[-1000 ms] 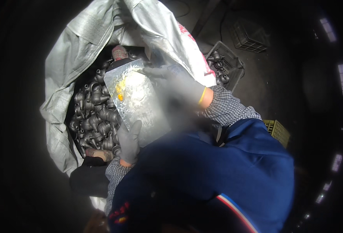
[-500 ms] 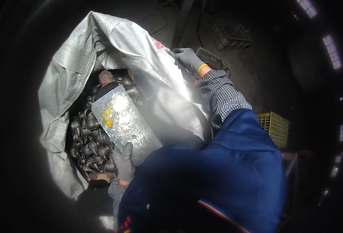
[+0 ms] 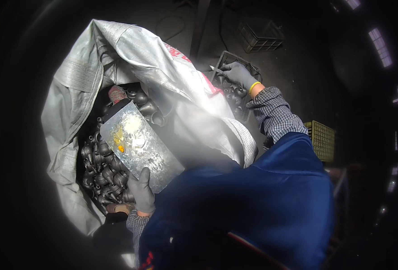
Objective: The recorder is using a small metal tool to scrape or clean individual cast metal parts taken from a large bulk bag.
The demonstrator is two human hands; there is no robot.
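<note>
My left hand (image 3: 141, 192), in a grey glove, grips the near left edge of a flat metal plate (image 3: 156, 159), its thumb uppermost. White smears and yellow-orange paste mark the plate, which lies over a dark trouser leg. My right hand (image 3: 238, 75), also gloved, is closed on a thin pale-tipped stick (image 3: 215, 69), whose exact kind I cannot make out. Beneath that hand stands a dark crate (image 3: 226, 55) holding dark metal parts (image 3: 237, 95). Many similar rounded metal fittings (image 3: 106, 171) fill a big white woven sack (image 3: 73, 81) around the plate.
A reddish shoe (image 3: 117, 93) and a brown shoe (image 3: 122, 208) show in the sack. The sack's bright side wall (image 3: 199, 117) rises between my hands. Another dark crate (image 3: 259, 40) stands farther back; a yellow crate (image 3: 321, 139) is at the right.
My right hand has moved rightward off the sack's edge to above the crate of parts, the thin stick showing in it. My left hand keeps its grip on the plate. The view has shifted slightly.
</note>
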